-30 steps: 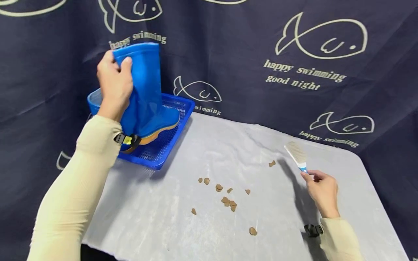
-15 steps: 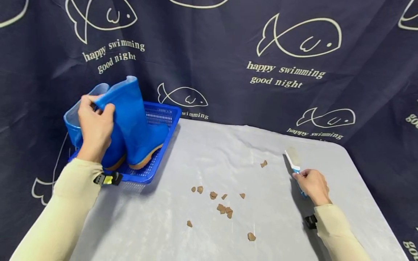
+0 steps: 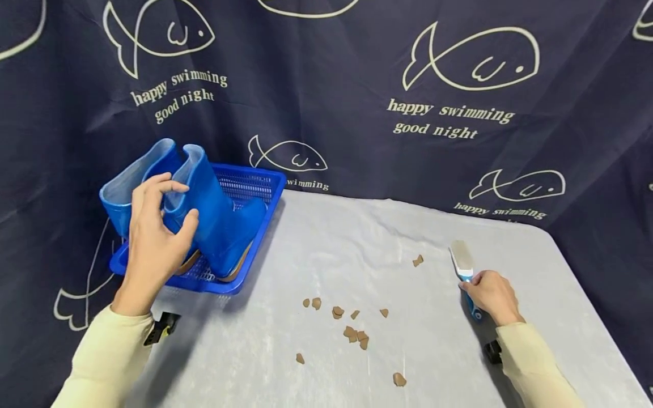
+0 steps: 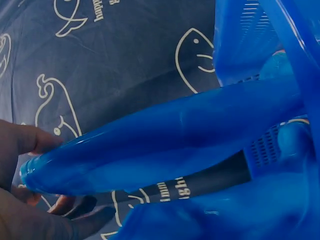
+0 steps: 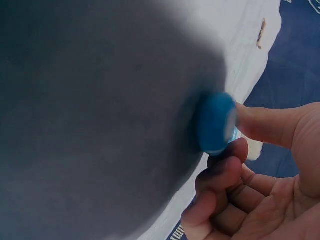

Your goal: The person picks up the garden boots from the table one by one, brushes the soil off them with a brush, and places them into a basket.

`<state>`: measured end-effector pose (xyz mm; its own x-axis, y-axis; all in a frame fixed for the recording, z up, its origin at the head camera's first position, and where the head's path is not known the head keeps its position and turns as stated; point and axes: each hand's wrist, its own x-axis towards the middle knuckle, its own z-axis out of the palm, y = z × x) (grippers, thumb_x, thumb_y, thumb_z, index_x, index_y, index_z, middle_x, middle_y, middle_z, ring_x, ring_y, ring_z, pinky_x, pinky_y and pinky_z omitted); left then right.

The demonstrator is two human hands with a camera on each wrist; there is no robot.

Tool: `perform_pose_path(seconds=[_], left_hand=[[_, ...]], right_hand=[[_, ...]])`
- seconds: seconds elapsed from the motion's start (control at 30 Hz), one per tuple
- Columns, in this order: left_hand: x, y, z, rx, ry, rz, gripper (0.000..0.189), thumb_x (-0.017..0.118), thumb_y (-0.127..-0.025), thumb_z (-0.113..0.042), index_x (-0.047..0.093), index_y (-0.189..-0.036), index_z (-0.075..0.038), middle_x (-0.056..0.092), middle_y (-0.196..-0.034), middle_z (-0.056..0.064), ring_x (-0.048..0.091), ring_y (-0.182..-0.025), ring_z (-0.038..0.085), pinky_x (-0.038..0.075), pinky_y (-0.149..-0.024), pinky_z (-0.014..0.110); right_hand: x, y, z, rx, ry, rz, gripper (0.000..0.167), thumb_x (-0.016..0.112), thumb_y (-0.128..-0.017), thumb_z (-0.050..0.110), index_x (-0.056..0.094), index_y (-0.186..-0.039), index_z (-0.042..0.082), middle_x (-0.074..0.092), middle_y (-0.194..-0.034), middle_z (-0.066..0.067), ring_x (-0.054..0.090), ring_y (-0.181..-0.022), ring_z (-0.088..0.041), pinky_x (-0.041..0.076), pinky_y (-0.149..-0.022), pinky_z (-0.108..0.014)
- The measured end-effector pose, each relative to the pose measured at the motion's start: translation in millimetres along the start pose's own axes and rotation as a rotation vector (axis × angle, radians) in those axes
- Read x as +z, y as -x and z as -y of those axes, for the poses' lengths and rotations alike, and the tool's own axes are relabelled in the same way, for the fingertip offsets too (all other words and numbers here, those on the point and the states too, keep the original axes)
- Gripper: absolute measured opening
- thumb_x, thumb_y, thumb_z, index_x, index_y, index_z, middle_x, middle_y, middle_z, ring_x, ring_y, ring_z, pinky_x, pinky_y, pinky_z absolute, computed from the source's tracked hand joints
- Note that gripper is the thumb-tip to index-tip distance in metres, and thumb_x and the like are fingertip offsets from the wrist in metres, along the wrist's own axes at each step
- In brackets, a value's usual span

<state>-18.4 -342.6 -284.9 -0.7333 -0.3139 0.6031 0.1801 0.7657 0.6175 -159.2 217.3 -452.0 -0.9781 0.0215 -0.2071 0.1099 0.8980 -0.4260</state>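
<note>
Two blue rubber boots stand in a blue plastic basket [image 3: 275, 184] at the left of the table. My left hand [image 3: 155, 241] is at the top of the nearer boot [image 3: 211, 207], thumb and fingers spread on either side of its opening. In the left wrist view the fingers [image 4: 37, 140] lie loosely about that boot's rim. Behind it leans the other boot [image 3: 122, 195], partly hidden by the hand. At the right, my right hand [image 3: 492, 294] grips the blue handle of a brush [image 3: 462, 258] with a white head and pale bristles, low over the table.
Several brown shell-like fragments [image 3: 351, 334] lie scattered over the middle of the pale tablecloth [image 3: 326, 249]. One fragment [image 3: 418, 260] sits nearer the brush. A dark blue curtain [image 3: 347, 85] with fish prints hangs behind the table.
The nearer boot came down into the basket beside the other, and the left hand's fingers spread from its top. The right hand lowered the brush toward the table. The head view shifted.
</note>
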Motion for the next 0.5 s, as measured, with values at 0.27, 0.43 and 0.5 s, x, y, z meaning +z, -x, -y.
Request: perform_pose_path(seconds=[0.27, 0.43, 0.5], left_hand=[[3.0, 18.2, -11.3, 0.193, -0.068, -0.142, 0.050, 0.071, -0.089, -0.011, 0.053, -0.135, -0.002, 0.052, -0.144, 0.021, 0.038, -0.145, 0.037, 0.022, -0.124, 0.059], [29.4, 28.1, -27.6, 0.331, -0.124, -0.192, 0.043, 0.067, -0.089, -0.018, 0.058, -0.126, 0.003, 0.057, -0.140, 0.022, 0.035, -0.148, 0.041, -0.001, -0.123, 0.068], [47.8, 29.5, -32.3, 0.375, -0.144, -0.171, 0.046, 0.068, -0.088, -0.018, 0.058, -0.129, 0.001, 0.057, -0.141, 0.020, 0.035, -0.149, 0.040, -0.003, -0.123, 0.069]], right_hand=[[-5, -3.9, 21, -0.013, 0.029, -0.021, 0.044, 0.061, -0.094, 0.044, 0.063, -0.103, 0.001, 0.068, -0.094, -0.021, 0.062, -0.079, -0.033, 0.042, -0.056, -0.037], [-9, 9.7, 45, -0.091, 0.015, -0.112, 0.066, 0.056, -0.097, 0.053, 0.050, -0.133, -0.002, 0.071, -0.110, -0.027, 0.067, -0.093, -0.046, 0.047, -0.060, -0.046], [-9, 14.7, 57, -0.145, 0.001, -0.161, 0.072, 0.055, -0.097, 0.055, 0.044, -0.142, -0.001, 0.073, -0.113, -0.024, 0.067, -0.097, -0.049, 0.049, -0.061, -0.050]])
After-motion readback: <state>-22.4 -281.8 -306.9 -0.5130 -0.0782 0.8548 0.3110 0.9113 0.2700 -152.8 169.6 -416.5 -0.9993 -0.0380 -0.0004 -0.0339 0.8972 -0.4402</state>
